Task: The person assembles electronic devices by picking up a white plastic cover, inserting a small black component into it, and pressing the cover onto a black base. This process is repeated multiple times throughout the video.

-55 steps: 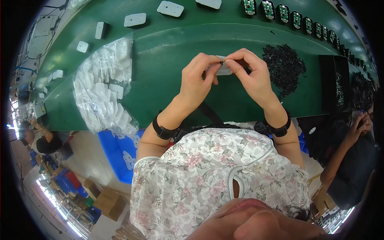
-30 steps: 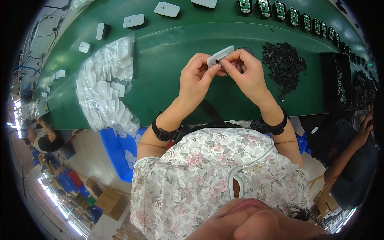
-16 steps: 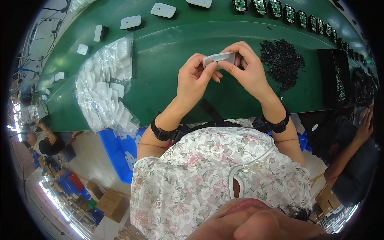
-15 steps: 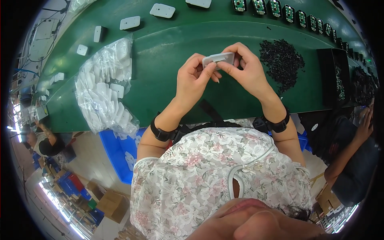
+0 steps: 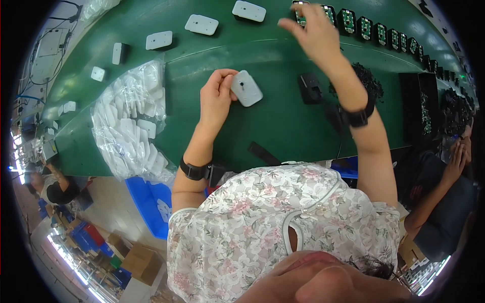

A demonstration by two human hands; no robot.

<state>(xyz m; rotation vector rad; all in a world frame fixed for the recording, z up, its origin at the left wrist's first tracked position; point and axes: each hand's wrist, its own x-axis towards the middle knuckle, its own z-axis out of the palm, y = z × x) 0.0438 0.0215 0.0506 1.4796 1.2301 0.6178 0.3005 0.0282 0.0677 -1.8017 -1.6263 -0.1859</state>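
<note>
My left hand pinches the edge of a white rounded plastic cover with a small dark hole, held over the green table. Farther off, my right hand is stretched out at the near end of a row of black housings with green circuit boards. Its thumb stands apart from the fingers, and nothing shows in its grasp. The fingers partly hide one board housing; whether they touch it I cannot tell. Several finished-looking white covers lie spaced along the table's far left.
A clear bag of white covers lies on the left. A pile of small black parts is partly behind my right forearm, near a black box. A blue bin stands below the table edge. Another person's hand is at right.
My right hand has let go of the white cover and moved away to the board housings. The left hand has shifted left and slightly nearer, keeping the cover, which has turned.
</note>
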